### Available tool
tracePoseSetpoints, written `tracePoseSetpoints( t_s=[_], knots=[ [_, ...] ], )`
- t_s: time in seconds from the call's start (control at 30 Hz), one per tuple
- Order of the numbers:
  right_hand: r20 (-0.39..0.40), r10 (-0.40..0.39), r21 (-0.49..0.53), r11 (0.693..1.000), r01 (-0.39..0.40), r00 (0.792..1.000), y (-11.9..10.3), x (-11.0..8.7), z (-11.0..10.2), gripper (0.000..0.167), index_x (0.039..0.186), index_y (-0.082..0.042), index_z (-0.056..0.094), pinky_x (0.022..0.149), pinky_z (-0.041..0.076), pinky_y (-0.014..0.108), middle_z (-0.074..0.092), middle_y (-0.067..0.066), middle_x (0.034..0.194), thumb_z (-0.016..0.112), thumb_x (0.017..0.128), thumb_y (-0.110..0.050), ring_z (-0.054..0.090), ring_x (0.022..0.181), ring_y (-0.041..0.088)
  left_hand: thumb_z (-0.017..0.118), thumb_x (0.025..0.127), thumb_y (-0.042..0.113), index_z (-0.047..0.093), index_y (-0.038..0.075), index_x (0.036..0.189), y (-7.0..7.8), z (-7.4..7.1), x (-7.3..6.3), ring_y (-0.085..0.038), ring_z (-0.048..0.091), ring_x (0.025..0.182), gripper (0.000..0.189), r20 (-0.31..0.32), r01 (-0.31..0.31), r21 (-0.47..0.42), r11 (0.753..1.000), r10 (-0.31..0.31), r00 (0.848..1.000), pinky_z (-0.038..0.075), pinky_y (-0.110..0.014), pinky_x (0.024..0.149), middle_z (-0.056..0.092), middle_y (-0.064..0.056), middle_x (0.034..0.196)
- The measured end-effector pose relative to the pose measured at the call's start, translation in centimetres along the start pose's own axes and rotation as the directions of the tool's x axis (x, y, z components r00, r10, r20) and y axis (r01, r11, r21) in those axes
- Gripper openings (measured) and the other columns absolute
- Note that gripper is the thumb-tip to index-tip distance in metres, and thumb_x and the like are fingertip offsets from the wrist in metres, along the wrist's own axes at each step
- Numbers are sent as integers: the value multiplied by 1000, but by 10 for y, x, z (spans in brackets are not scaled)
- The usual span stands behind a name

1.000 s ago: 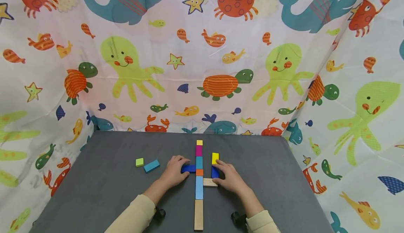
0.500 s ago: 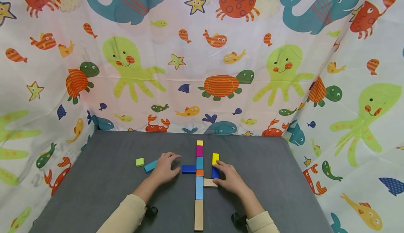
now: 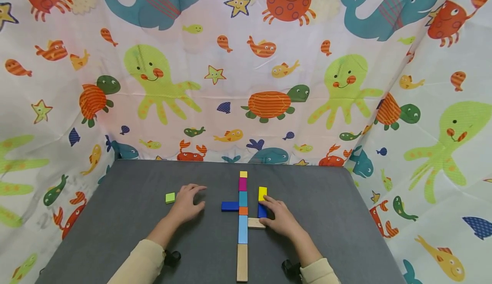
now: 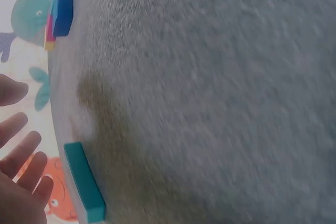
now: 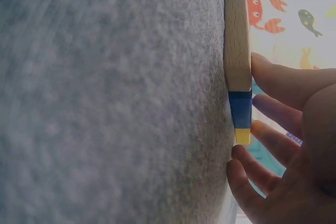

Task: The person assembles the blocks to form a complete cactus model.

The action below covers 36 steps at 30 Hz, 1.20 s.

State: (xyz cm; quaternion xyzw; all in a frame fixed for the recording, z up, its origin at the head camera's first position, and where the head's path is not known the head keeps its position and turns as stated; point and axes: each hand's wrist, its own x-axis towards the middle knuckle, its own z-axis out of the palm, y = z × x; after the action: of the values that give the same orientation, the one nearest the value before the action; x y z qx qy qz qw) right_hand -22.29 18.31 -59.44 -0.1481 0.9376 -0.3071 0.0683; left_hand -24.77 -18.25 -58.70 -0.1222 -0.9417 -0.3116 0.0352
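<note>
My left hand [image 3: 183, 206] hovers left of the row with fingers spread, holding nothing. A teal block [image 4: 85, 184] lies on the cloth by its fingers in the left wrist view; in the head view the hand hides it. My right hand [image 3: 283, 219] rests at the row's right side, its thumb at a plain wooden block [image 5: 238, 45] and its fingertips along a dark blue block [image 5: 241, 109] and a yellow block [image 3: 262, 191]. A blue block [image 3: 229, 206] juts left from the upright row, across from the orange block [image 3: 243, 210].
The row runs from a long wooden block [image 3: 242, 262] through a light blue block [image 3: 243, 229], a teal block [image 3: 243, 198] and a magenta block [image 3: 243, 184] to a small yellow block [image 3: 244, 174]. A green cube [image 3: 170, 197] lies left on the grey table [image 3: 127, 224]. A printed curtain [image 3: 226, 117] surrounds it.
My left hand has let go of the blue block beside the row and moved left over the loose teal block. My right hand has stayed in place.
</note>
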Motion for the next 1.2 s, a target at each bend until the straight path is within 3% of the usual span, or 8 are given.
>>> tracePoseSetpoints(
  t_s=[0.23,0.57,0.73,1.0,1.2],
  knots=[
    [-11,-13,0,1000,13,1000,2,0,0,58,148,-14,63,114,43,62,47,9,165,81,96,-28,45,145,39,73,91,12,68,8,139,-10,-13,-8,-45,49,130,49,-14,25,-5,1000,-25,1000,42,-66,105,63,-18,135],
    [-5,-12,-7,1000,12,1000,0,-2,-4,58,148,-14,63,114,43,63,47,10,165,81,95,-29,45,145,39,63,82,-5,62,12,147,-26,-31,-18,-46,40,136,67,46,24,9,1000,-24,999,30,-70,106,56,-17,143],
    [-3,-14,-6,1000,14,1000,0,-2,-3,58,148,-13,63,114,44,62,47,10,165,81,96,-29,45,144,39,57,78,-14,59,12,150,-32,-33,-18,-47,38,138,77,120,23,36,999,-27,992,29,-70,106,53,-16,148],
    [3,-12,-5,1000,12,1000,0,-1,-3,59,149,-14,63,113,44,64,47,11,165,81,96,-29,45,144,40,65,82,-22,61,19,150,-33,-29,-17,-42,38,137,80,217,41,113,993,-65,974,29,-66,107,52,-8,154],
    [9,-15,-13,1000,15,1000,-1,-1,-2,59,149,-13,63,113,44,64,47,11,165,81,95,-31,44,144,40,67,80,-26,64,24,149,-37,-27,-17,-32,42,125,85,247,-29,197,980,-21,969,29,-58,102,52,-3,159]
  ],
)
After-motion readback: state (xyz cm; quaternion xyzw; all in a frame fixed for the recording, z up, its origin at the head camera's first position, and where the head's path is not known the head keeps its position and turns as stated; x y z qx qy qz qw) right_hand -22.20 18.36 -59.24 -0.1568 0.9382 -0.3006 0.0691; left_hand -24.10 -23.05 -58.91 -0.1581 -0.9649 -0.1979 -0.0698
